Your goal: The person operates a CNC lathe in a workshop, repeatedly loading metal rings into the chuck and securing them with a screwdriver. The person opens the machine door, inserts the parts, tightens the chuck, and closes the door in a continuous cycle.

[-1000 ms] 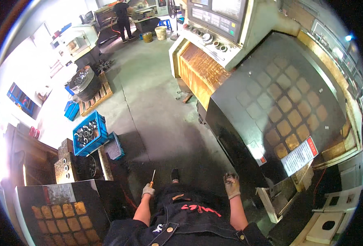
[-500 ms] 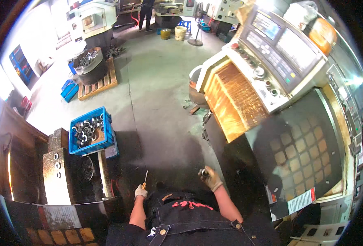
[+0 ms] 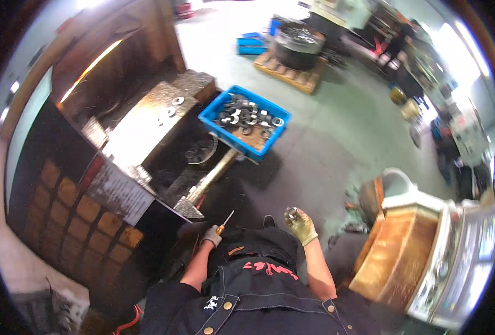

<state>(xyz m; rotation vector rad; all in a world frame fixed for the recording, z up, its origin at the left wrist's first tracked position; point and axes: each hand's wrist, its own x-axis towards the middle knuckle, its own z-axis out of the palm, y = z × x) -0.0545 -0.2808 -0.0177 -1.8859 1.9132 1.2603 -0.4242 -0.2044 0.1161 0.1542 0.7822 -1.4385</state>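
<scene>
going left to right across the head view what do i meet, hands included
White printed sheet → three small rings → left gloved hand with orange-handled tool → dark shoe → right gloved hand → brown-stained panel → control screen.

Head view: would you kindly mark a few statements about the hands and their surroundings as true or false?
1. The left hand grips an orange-handled tool. True.
2. The right hand is empty. False: the right hand holds a small metal part.
3. The blue crate has loose parts in it, some of them ring-shaped. True.
4. The dark drum stands directly on the floor. False: the dark drum stands on a wooden pallet.
5. Three rings lie in a row on the block to the left of the blue crate. True.
</scene>
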